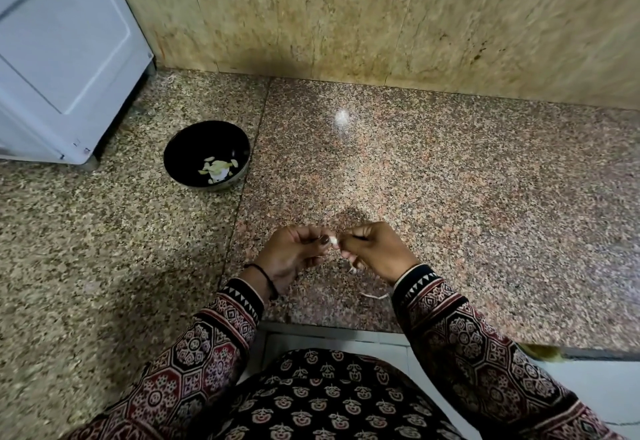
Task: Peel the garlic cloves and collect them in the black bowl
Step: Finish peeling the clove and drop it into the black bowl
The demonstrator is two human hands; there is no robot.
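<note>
From the head camera, both hands were close together above the tabletop point(450, 179) near the middle of its front edge. The left hand point(294, 252) and right hand point(374, 249) each had their grip clamped on one garlic clove point(333, 240), pinched between the fingertips. A strip of peel point(372, 296) lay under the right wrist. The black bowl point(194, 141) stood well apart, toward the back left beside a white appliance point(65, 58), with peeled cloves point(218, 167) inside.

Black bowl point(207, 148), speckled granite counter point(450, 179).
</note>
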